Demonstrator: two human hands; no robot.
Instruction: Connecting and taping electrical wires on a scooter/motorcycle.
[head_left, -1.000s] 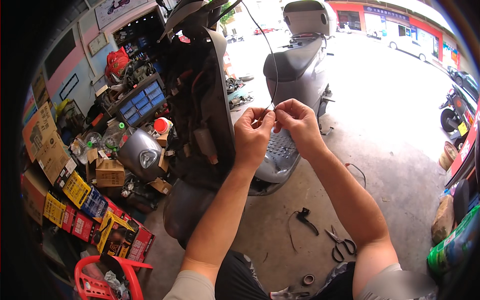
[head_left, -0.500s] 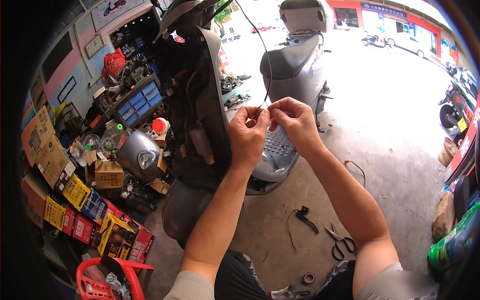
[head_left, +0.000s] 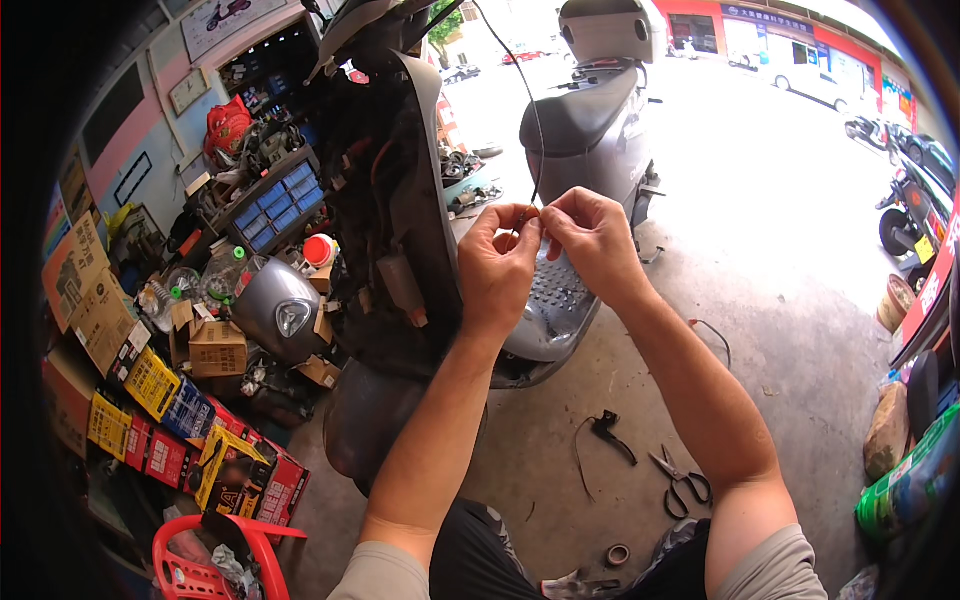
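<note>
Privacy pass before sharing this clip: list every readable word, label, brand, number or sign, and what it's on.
Wording withheld; locations only:
Tan cardboard box, left: dark print.
Yellow-and-red cardboard box, lower left: large print.
Long blue shop sign across the road: white characters.
Glossy green plastic package, right edge: pale print, too distorted to read.
Grey plastic scooter side panel: pale lettering, too blurred to read.
White rectangular wall poster, upper left: any print too small to read.

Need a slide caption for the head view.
Left hand and right hand close together at a dark cable beside an opened scooter.
</note>
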